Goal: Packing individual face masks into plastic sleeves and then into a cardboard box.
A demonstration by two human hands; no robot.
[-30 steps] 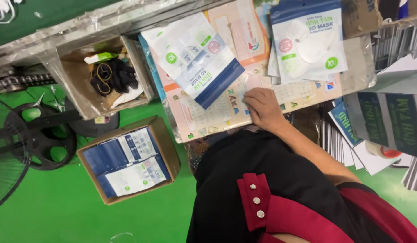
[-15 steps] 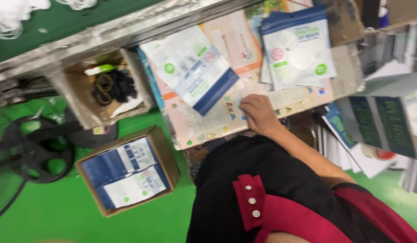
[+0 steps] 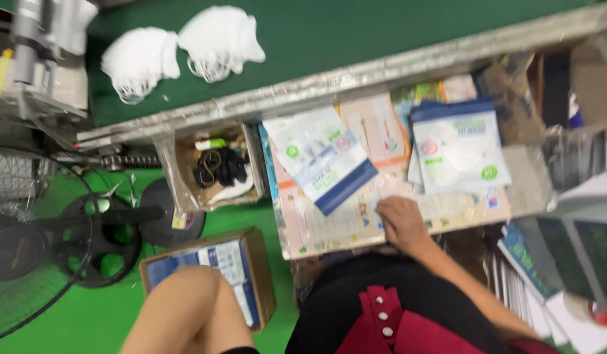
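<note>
Printed sheets are spread on the counter, and the right hand is laid palm-down on them, fingers loosely spread – nothing is held in its grip. Two flat mask packets – one slanted, one squarer – are seen lying just above the hand. The left hand is hidden, only a bare forearm being shown over a cardboard box.

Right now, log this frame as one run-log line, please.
right hand: flat on printed sheets | left hand: not in view | flat mask pouch: beside hand, apart | white masks: on green belt
</note>
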